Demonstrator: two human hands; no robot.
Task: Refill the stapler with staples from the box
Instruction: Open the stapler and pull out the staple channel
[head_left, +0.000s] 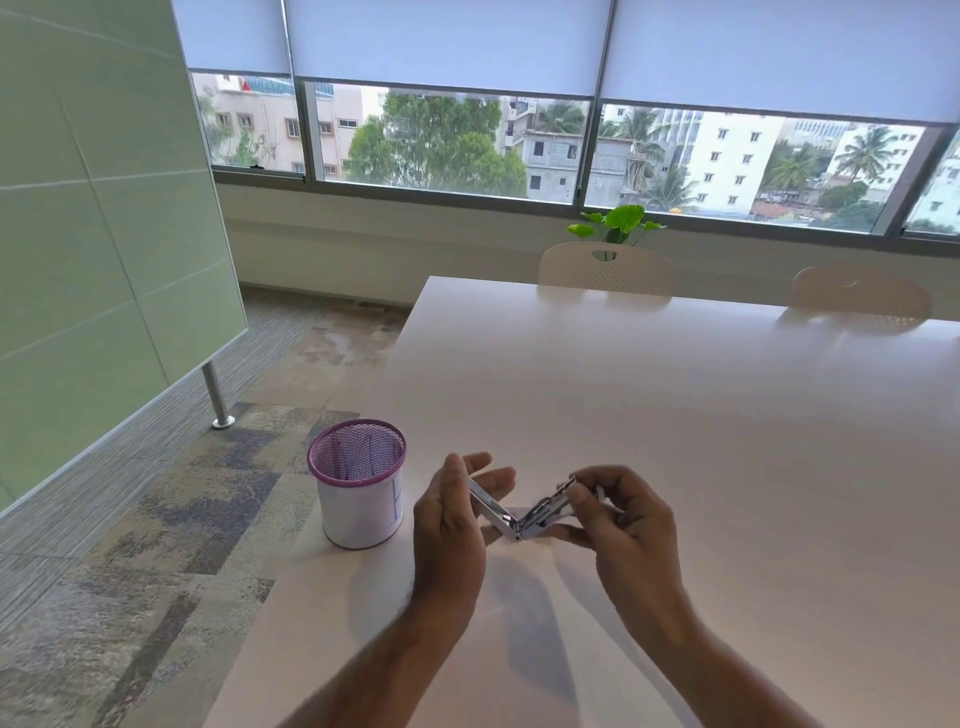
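A small silver metal stapler (524, 512) is held just above the white table (675, 415), hinged open into a V. My left hand (452, 525) cups its left arm from behind, fingers spread around it. Fingers and thumb of my right hand (618, 514) pinch the raised end of its right arm. No staple box shows in the view, and I cannot tell whether staples lie in the channel.
A purple mesh pen cup (358, 491) with a white wrap stands at the table's left edge, just left of my left hand. Two white chairs (605, 267) sit at the far side. A glass partition (104, 208) is on the left, over carpet.
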